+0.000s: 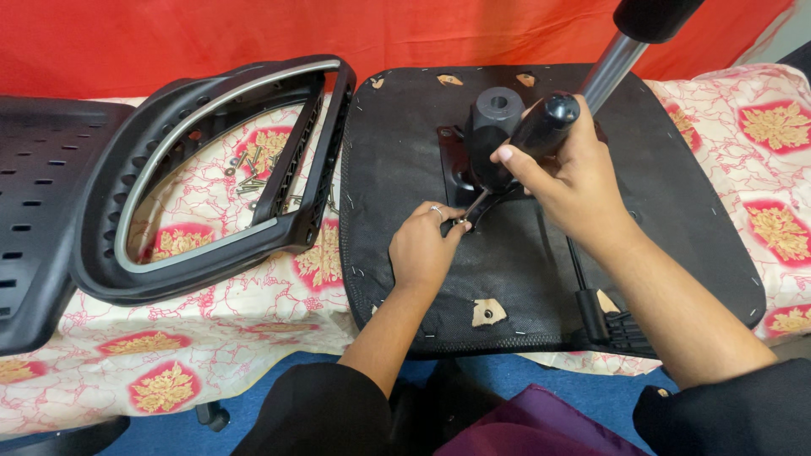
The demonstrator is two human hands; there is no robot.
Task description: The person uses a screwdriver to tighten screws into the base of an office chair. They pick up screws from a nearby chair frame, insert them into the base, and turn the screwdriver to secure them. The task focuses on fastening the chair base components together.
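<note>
Head view, close in first. What do you see?

— Two bare hands over a black chair seat (pixel 405 152) that lies upside down on the counter (pixel 211 329), so its underside faces up and can be reached.

— What does the left hand do?

— The left hand (pixel 425 245) rests on the seat. Its fingertips are pinched together on something small and shiny at the tip of the tool. I can't tell what it is. It looks like it keeps that small thing steady.

— And the right hand?

— The right hand (pixel 574 173) has its grip clamped tight around the black handle of a screwdriver (pixel 528 139). The tool leans down to the metal plate (pixel 460 160) in the middle of the seat.

— Farther off?

— A grey round hub (pixel 497 105) stands on the plate, and a silver tube (pixel 610 67) rises beside it. To the left a black chair frame (pixel 211 177) lies flat, with loose screws (pixel 247 173) in a heap inside it, kept together. Behind is a red cloth (pixel 253 34).

— Any labels?

— None I can see. The counter cover has red and gold flower squares.
</note>
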